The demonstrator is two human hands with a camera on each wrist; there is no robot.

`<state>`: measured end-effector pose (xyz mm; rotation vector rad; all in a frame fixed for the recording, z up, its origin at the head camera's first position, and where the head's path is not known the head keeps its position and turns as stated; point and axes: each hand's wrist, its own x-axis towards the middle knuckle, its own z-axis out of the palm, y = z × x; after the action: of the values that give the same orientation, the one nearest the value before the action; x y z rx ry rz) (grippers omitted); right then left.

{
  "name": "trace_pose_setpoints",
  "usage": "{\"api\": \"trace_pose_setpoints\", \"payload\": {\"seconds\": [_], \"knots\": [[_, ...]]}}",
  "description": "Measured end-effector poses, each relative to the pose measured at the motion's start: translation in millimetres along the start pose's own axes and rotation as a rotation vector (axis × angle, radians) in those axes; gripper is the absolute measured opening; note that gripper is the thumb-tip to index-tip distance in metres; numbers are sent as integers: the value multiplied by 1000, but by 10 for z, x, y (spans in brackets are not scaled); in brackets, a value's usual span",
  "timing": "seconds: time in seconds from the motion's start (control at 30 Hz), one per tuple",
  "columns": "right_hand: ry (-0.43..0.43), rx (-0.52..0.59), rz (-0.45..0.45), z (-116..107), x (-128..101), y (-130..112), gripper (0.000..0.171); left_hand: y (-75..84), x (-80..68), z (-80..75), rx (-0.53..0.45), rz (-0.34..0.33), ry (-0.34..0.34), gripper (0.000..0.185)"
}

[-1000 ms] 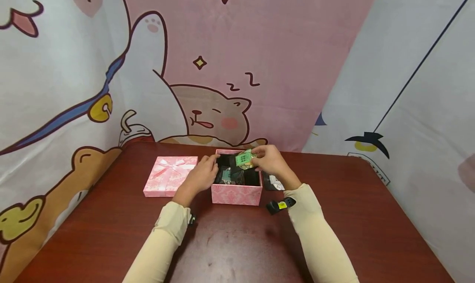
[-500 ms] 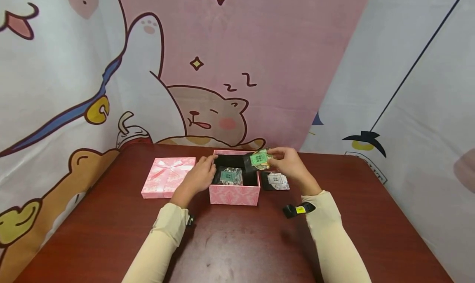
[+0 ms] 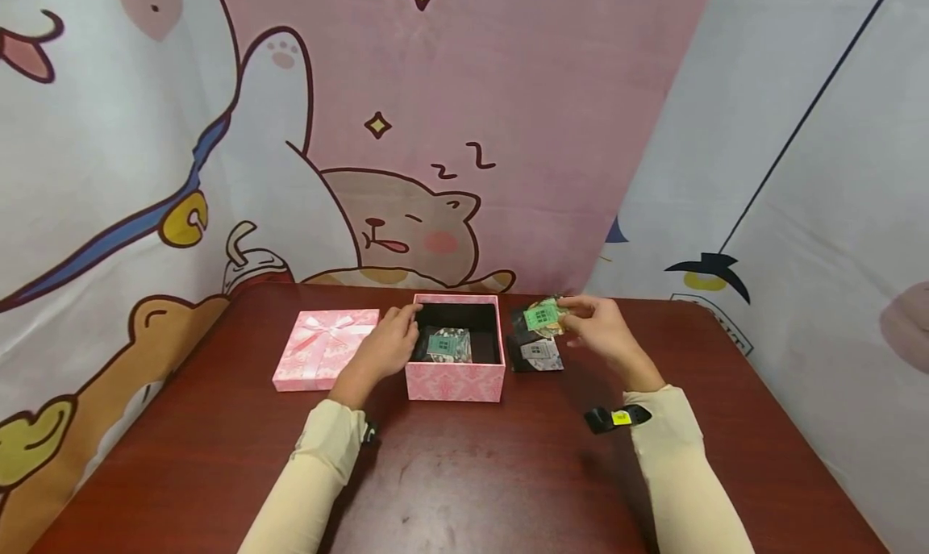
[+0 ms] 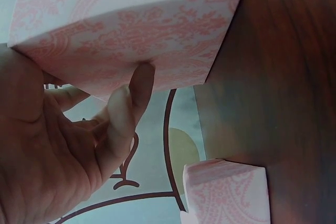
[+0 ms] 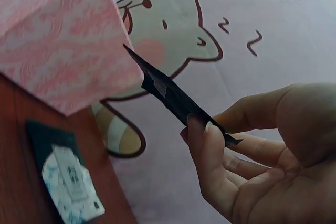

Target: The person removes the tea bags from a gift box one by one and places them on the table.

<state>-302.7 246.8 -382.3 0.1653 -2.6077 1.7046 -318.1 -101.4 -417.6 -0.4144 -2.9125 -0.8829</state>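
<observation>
My right hand [image 3: 598,326] pinches a flat black packet with a green label [image 3: 541,316], just right of the open pink patterned box [image 3: 455,382]. Seen edge-on in the right wrist view, the black packet [image 5: 173,98] sits between thumb and fingers. At the box's left wall, my left hand [image 3: 385,340] holds the rim; a finger touches the outer side of the box [image 4: 147,30] in the left wrist view. Inside the box lies another packet with a teal label [image 3: 448,345]. A packet with a white label [image 3: 540,352] lies on the table, partly below the held one.
The pink lid with a ribbon bow [image 3: 327,348] lies left of the box on the brown wooden table [image 3: 464,473]. Behind the table hangs a cartoon-printed cloth [image 3: 551,135].
My right hand has lifted the green-labelled packet out of the box and carried it right, above the white-labelled packet. My left hand stays at the box's left wall.
</observation>
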Motion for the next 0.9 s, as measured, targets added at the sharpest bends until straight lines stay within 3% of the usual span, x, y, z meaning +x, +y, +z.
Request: {"api": "trace_pose_setpoints", "payload": {"seconds": [0.27,0.57,0.9], "knots": [[19,-58,57,-193,-54,202,40,-4,1,-10,10,6,-10,45],[43,-17,52,-343,-18,428,40,-8,-12,-15,5,-7,-16,45],[58,-29,114,-468,6,705,42,-27,6,7,11,5,-11,45]]}}
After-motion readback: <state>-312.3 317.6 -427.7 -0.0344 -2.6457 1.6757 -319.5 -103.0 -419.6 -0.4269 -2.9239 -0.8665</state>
